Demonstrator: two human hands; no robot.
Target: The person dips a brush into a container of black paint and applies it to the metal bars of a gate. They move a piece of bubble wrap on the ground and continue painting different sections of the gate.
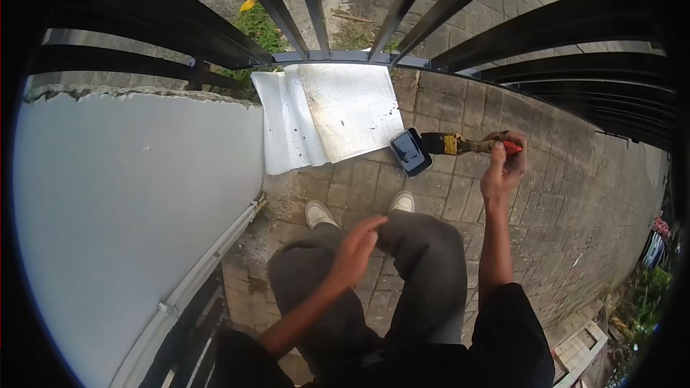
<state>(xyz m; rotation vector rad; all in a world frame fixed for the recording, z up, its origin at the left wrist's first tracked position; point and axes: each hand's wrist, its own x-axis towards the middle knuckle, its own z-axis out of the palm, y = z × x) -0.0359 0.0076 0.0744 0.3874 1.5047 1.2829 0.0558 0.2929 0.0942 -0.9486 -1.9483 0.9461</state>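
Note:
My right hand [505,162] is closed around the handle of a paintbrush [467,146], whose red end shows past my fingers. The brush lies level, its dark bristles pointing left, with their tips at the edge of a small rectangular tub [410,152]. Inside the pale-rimmed tub is a dark, glossy surface with light reflections. My left hand [356,250] is held over my lap near the knee, fingers stretched out and nothing in them. Beyond the tub, a silvery padded sheet [352,111] with dark specks is spread on the paving.
A black metal gate [345,57] with bars runs across the front, close to the sheet. To the left stands a white wall [144,172] with a pipe [194,262] along its lower edge. Brick paving [553,194] extends right, toward plants [643,309] and a pale frame [582,352].

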